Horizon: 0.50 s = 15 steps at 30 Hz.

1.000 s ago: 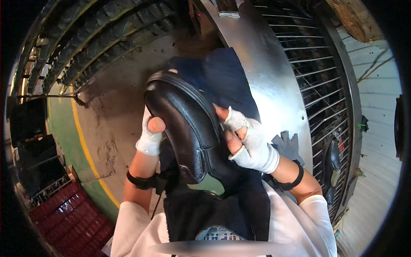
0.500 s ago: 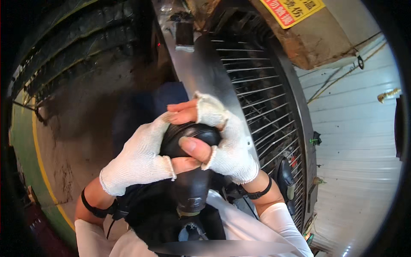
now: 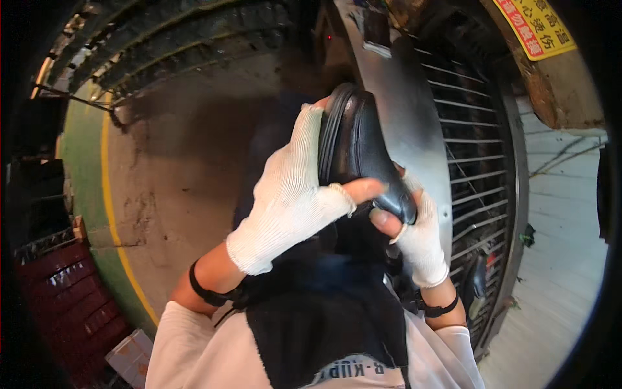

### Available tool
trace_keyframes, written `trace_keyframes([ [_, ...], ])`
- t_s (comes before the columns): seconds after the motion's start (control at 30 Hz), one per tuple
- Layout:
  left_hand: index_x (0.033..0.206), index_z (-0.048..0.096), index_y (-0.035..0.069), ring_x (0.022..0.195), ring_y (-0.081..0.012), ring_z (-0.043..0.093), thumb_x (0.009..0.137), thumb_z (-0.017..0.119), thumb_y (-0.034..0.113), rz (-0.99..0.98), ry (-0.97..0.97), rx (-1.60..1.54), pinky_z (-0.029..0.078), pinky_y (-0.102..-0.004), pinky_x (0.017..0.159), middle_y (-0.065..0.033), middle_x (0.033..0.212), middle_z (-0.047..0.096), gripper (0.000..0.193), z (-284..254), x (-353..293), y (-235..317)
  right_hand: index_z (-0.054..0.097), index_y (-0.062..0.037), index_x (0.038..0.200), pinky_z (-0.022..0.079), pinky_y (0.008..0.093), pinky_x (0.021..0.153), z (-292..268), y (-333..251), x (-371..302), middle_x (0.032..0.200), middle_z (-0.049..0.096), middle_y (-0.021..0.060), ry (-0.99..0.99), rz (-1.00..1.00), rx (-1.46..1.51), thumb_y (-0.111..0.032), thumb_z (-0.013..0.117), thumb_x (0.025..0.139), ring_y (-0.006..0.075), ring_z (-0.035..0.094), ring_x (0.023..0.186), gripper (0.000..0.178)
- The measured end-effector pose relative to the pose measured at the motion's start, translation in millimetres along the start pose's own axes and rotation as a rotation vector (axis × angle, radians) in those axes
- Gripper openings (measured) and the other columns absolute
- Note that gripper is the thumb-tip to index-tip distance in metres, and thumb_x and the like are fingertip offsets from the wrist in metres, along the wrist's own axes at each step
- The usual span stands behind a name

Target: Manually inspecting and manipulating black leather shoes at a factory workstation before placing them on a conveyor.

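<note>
A glossy black leather shoe (image 3: 374, 139) is held up in front of me, on its side, with its ridged sole edge to the left and its smooth upper to the right. My left hand (image 3: 291, 181), in a white knit glove with bare fingertips, grips the sole side. Its thumb lies across the shoe, and its other fingers are mostly hidden behind the sole. Gloved the same way, my right hand (image 3: 421, 230) pinches the lower right end of the upper, thumb in front and fingers behind.
Right of the shoe runs a smooth metal ledge (image 3: 411, 97), then a rack of metal rods (image 3: 473, 159) with another dark shoe (image 3: 478, 275) on it. A yellow and red sign (image 3: 538, 29) hangs upper right. Dark red stacked crates (image 3: 71, 292) and a carton (image 3: 131, 355) stand lower left.
The shoe has turned on its side and moved away from my body. My right hand has shifted from over its rounded end to the upper's lower right end. The view has swung left.
</note>
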<state>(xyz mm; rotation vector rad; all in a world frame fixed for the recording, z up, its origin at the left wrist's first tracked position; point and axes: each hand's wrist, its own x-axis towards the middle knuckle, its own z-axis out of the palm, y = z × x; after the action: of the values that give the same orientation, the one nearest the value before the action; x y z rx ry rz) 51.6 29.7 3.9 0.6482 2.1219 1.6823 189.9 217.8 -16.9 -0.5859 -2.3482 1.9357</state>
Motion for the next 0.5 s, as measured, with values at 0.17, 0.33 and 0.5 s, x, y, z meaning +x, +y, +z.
trace_keyframes([
  [0.17, 0.172, 0.009, 0.011, 0.118, -0.0447, 0.072, 0.076, 0.096, 0.042, 0.056, -0.177, 0.139, 0.057, -0.0432, 0.102, -0.0255, 0.134, 0.068, 0.133, 21, -25, -28, 0.061, 0.0034, 0.145, 0.053, 0.0314, 0.105, -35, 14, -2, 0.129, 0.072, 0.0080, -0.058, 0.248, 0.306, -0.032, 0.094, 0.082, 0.0155, 0.067, 0.116, 0.079],
  [0.33, 0.169, 0.022, 0.005, 0.077, -0.0400, 0.075, 0.089, 0.079, 0.013, 0.134, -0.121, 0.207, 0.058, -0.0435, 0.070, -0.0220, 0.094, 0.072, 0.099, 35, -36, -40, 0.059, 0.0037, 0.147, 0.055, 0.0311, 0.101, -57, 26, 11, 0.130, 0.071, 0.0088, -0.108, 0.327, 0.391, -0.032, 0.093, 0.085, 0.0160, 0.068, 0.113, 0.079],
  [0.5, 0.171, 0.017, 0.002, 0.133, -0.0268, 0.062, 0.097, 0.065, 0.000, 0.050, -0.066, -0.049, 0.049, -0.0358, 0.111, -0.0206, 0.153, 0.054, 0.089, 33, -45, -23, 0.062, 0.0043, 0.142, 0.054, 0.0307, 0.098, -9, 20, 4, 0.124, 0.072, 0.0103, 0.119, 0.028, 0.110, -0.028, 0.091, 0.086, 0.0152, 0.068, 0.110, 0.071],
])
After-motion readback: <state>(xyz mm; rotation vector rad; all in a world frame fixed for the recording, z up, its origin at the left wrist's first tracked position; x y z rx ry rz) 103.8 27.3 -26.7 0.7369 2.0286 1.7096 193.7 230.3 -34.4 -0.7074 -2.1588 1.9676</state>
